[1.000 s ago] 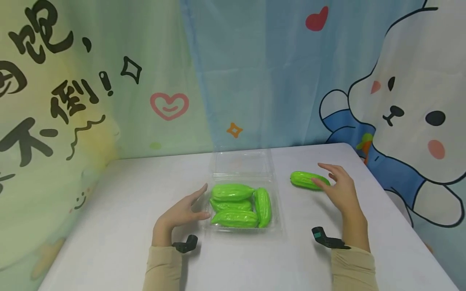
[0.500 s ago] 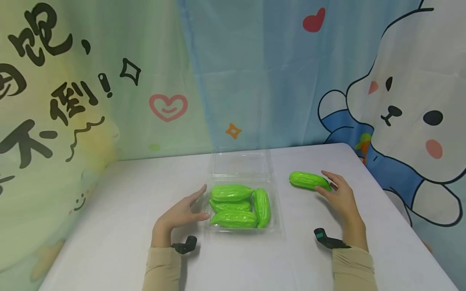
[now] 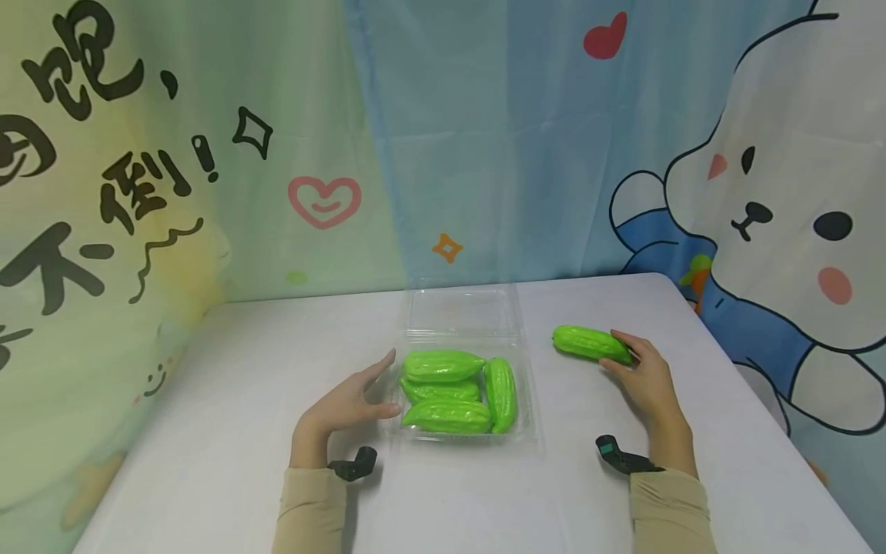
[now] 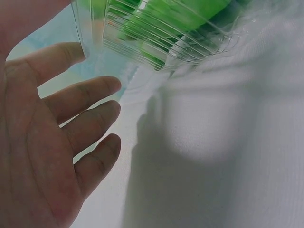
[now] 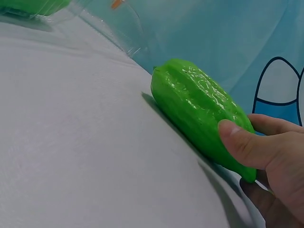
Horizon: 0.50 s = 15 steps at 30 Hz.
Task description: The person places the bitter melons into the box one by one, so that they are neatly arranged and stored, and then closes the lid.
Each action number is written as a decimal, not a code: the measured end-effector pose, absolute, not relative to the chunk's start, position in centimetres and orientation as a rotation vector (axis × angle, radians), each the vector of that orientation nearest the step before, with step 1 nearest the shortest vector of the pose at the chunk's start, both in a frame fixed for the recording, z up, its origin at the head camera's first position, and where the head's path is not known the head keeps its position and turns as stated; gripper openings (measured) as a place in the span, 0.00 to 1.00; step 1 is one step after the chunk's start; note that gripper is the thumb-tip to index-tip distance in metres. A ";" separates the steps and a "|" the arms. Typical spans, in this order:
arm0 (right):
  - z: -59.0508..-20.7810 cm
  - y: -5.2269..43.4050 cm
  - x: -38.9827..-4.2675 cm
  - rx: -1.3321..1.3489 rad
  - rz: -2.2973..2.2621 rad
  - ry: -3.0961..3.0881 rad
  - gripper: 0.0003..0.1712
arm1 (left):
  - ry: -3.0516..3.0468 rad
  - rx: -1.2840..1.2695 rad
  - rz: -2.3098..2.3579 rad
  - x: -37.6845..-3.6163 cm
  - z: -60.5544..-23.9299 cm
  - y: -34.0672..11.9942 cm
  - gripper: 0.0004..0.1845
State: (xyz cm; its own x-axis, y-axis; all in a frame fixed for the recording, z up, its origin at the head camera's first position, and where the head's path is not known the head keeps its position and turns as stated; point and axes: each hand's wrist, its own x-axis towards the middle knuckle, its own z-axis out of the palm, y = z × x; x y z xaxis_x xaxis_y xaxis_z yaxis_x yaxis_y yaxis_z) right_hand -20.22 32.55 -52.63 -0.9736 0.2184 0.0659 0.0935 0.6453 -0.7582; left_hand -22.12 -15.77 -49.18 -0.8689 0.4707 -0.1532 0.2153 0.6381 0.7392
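On the white table (image 3: 228,400), near the middle, sits a clear plastic box (image 3: 462,438) with its lid (image 3: 462,310) lying open and flat behind it. Four bright green toy gourds (image 3: 443,366) fill the box (three lie across it in a stack, and one lies along the right side). The left hand (image 3: 344,409) rests beside the left wall of the box, with its fingers straight and spread and the thumb touching the box wall. It holds nothing. From the left wrist view, the ribbed corner of the box shows just above the fingers (image 4: 90,90), and green shows through the plastic. Off to the right, well apart from the box, one more green gourd (image 3: 590,344) lies on its side on the table. The right hand (image 3: 645,378) is at the near end of this gourd. Its thumb presses the front side and its other fingers curl around the back, so it pinches the gourd's end. The right wrist view shows this close up: the bumpy, shiny gourd (image 5: 202,116) is down on the table, and the thumb (image 5: 242,142) lies on it. Both arms wear tan sleeves (image 3: 310,512) with a small black camera at each wrist. Behind the table hangs a curtain (image 3: 484,138) with a cartoon rabbit, hearts and black writing.
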 end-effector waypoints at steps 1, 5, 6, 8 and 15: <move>-52.8 32.6 -20.3 -0.260 1.233 -2.706 0.37 | 2.529 0.550 1.078 -22.1 -49.2 -15.8 0.50; -53.2 32.7 -20.6 -0.278 1.242 -2.682 0.35 | 2.531 0.544 1.070 -22.1 -49.0 -15.7 0.50; -53.3 32.7 -20.6 -0.280 1.242 -2.676 0.35 | 2.532 0.541 1.066 -22.1 -49.0 -15.7 0.50; -53.3 32.6 -20.7 -0.282 1.252 -2.664 0.34 | 2.533 0.536 1.061 -22.0 -49.0 -15.7 0.50; -53.4 32.5 -20.8 -0.321 1.236 -2.669 0.32 | 2.535 0.560 1.055 -22.1 -49.1 -15.8 0.50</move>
State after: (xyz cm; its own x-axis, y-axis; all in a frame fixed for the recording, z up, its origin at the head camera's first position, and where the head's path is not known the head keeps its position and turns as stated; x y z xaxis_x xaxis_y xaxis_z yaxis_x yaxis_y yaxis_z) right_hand -20.77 32.50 -53.40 -0.9601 0.2699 0.0735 0.1185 0.6304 -0.7672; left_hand -22.12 -15.80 -49.14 -0.8652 0.4768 -0.1552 0.2259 0.6470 0.7283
